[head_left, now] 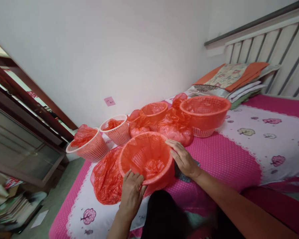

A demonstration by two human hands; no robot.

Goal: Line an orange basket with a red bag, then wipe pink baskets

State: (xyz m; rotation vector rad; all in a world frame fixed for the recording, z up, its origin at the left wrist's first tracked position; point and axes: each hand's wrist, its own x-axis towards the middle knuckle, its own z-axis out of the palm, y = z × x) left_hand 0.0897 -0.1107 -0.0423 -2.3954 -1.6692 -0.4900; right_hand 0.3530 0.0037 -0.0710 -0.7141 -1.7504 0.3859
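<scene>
A red plastic mesh basket sits on the bed before me, lined with a thin red plastic bag that is drawn over its rim. At the near left of the rim, my left hand pinches the edge and the bag film. My right hand holds the right side of the rim, fingers over the top. Left of the basket lies a crumpled pile of red plastic bags. Just behind it stands a tied, filled red bag.
Behind are two pale pink mesh baskets holding red bags, and lined red baskets. Folded bedding lies by the white headboard. The bed's left edge drops to the floor, where papers are stacked.
</scene>
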